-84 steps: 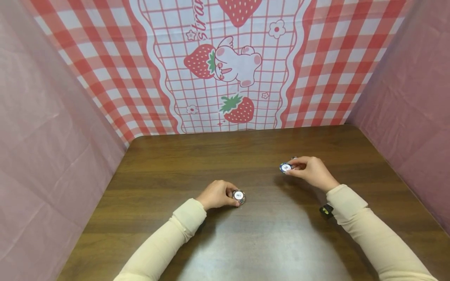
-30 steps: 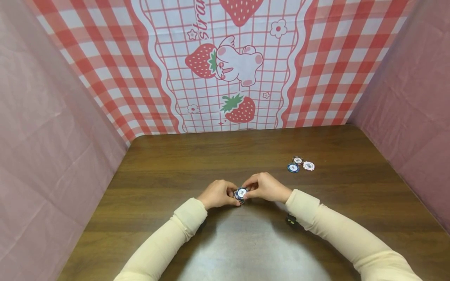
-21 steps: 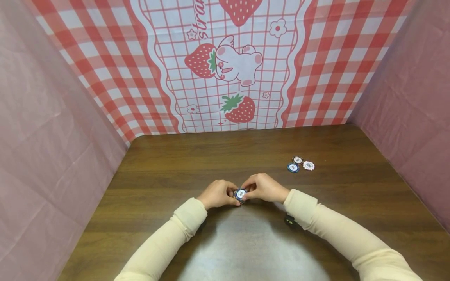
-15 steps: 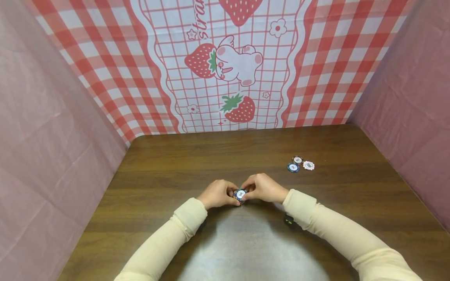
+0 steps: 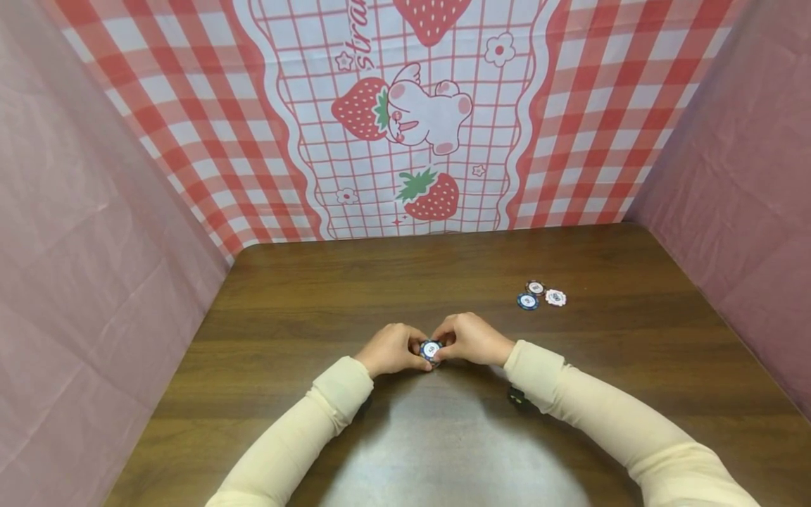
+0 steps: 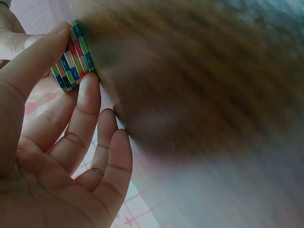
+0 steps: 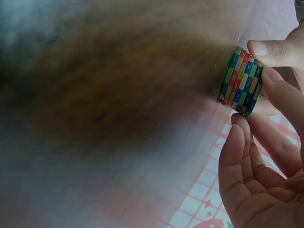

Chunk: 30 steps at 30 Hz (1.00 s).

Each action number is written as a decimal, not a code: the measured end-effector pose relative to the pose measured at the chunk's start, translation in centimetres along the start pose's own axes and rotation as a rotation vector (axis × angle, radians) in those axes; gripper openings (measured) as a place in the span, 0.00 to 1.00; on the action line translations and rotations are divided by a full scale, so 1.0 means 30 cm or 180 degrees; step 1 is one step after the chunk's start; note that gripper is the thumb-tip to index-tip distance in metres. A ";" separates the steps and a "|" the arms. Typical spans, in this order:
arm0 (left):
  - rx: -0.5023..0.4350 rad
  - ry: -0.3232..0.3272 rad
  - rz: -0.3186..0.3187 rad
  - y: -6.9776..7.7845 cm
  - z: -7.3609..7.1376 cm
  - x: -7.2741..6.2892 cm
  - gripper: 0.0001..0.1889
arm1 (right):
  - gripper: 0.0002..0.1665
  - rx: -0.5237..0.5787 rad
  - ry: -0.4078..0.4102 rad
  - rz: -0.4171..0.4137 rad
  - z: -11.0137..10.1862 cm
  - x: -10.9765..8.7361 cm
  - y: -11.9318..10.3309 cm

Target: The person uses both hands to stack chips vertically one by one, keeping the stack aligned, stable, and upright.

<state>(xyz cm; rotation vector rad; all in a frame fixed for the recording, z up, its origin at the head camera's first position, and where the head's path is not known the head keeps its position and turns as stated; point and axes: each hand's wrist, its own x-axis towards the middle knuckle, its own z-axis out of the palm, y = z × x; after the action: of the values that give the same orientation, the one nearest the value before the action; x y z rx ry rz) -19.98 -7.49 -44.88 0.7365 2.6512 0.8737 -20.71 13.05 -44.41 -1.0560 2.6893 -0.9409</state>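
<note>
Between both hands stands a short stack of poker chips (image 5: 431, 360), its edges banded green, red, blue and cream in the right wrist view. A blue poker chip (image 5: 431, 350) with a white centre lies on top. My left hand (image 5: 394, 350) holds the stack from the left side, thumb and fingers around its edge. From the right, my right hand (image 5: 472, 341) pinches the blue chip at the stack's top, thumb at the near edge. Both wrist views show the stack (image 6: 73, 57) flat on the table, fingertips right at its rim.
Farther back on the right lie three loose chips: a dark brown chip (image 5: 535, 287), a blue-rimmed chip (image 5: 528, 301) and a white chip (image 5: 556, 298). A checked strawberry cloth (image 5: 412, 120) hangs behind the wooden table (image 5: 304, 282), with pink cloth at both sides.
My right hand has carried the blue chip from near the loose chips leftward onto the stack. There it has shifted slightly left, lining up with the stack. My left hand has stayed in place.
</note>
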 end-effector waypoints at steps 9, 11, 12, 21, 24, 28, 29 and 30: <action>0.0084 0.0039 0.0039 0.002 -0.002 -0.001 0.17 | 0.15 -0.0094 0.0028 0.0000 0.006 0.006 -0.007; 0.0097 0.0044 0.0041 0.005 -0.002 -0.001 0.16 | 0.14 -0.0074 0.0046 -0.0005 0.001 0.003 -0.010; 0.0091 0.0040 0.0033 0.006 -0.003 -0.002 0.17 | 0.14 -0.0039 0.0049 0.0014 -0.002 0.001 -0.011; 0.0101 0.0035 -0.0008 0.011 -0.004 -0.002 0.18 | 0.18 0.0319 0.0234 0.0163 -0.051 -0.032 0.009; 0.0098 0.0033 -0.0032 0.010 -0.001 -0.002 0.19 | 0.20 0.0425 0.0371 0.0174 -0.073 -0.049 0.015; 0.0066 0.0037 -0.0042 0.009 0.001 -0.002 0.19 | 0.21 0.0474 0.0559 0.0247 -0.102 -0.076 0.029; 0.0060 0.0039 -0.0042 0.010 0.001 -0.002 0.19 | 0.21 0.0472 0.0606 0.0262 -0.108 -0.082 0.035; 0.0059 0.0041 -0.0046 0.010 0.001 -0.002 0.20 | 0.21 0.0460 0.0653 0.0284 -0.115 -0.088 0.041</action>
<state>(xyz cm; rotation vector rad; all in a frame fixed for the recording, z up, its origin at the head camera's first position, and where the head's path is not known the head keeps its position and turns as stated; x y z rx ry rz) -19.81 -7.30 -44.71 0.7177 2.6761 0.8541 -20.49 17.21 -42.69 -0.8464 2.7484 -1.2678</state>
